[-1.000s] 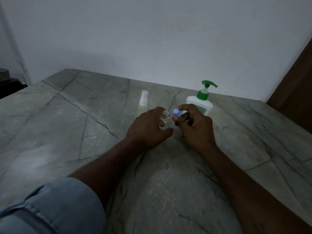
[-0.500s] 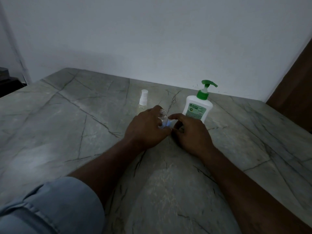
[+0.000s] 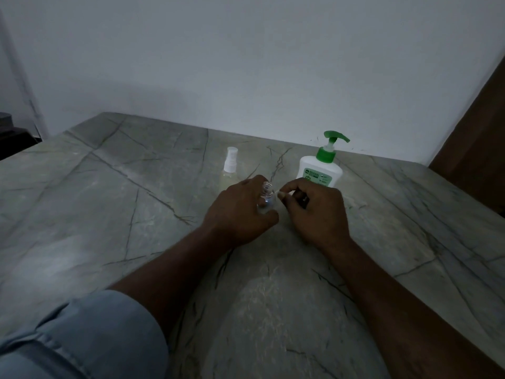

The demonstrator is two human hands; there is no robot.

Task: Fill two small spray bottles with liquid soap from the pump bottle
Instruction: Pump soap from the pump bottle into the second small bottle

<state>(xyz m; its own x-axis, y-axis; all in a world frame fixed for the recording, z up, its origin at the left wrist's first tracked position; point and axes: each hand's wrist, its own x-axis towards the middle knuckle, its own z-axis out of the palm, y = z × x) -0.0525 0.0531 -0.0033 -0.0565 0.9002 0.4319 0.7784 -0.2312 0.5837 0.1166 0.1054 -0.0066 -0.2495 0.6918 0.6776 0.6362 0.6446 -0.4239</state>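
Our left hand (image 3: pixel 240 214) wraps the open spray bottle (image 3: pixel 267 187), our right hand (image 3: pixel 317 212) pinches a small pale piece (image 3: pixel 279 191) just beside its neck, and we fear soap from the pump bottle (image 3: pixel 319 170) behind that hand may miss this narrow mouth and spill.

The worktop (image 3: pixel 109 201) is grey-green stone, mottled paler at the near edge and crossed by thin dark branching veins. At the far right the pump bottle (image 3: pixel 319 170) has a white body, a green collar and pump head, and a green-printed label. Left of it the capped spray bottle (image 3: pixel 229 170) is white on top, pale yellowish below; the open bottle (image 3: pixel 266 195) is clear, with a small whitish piece (image 3: pixel 279 191) just beside it. The wall (image 3: pixel 246 64) is plain bluish white, the sleeve (image 3: pixel 82 337) light blue, and the panel (image 3: pixel 478 132) brown.
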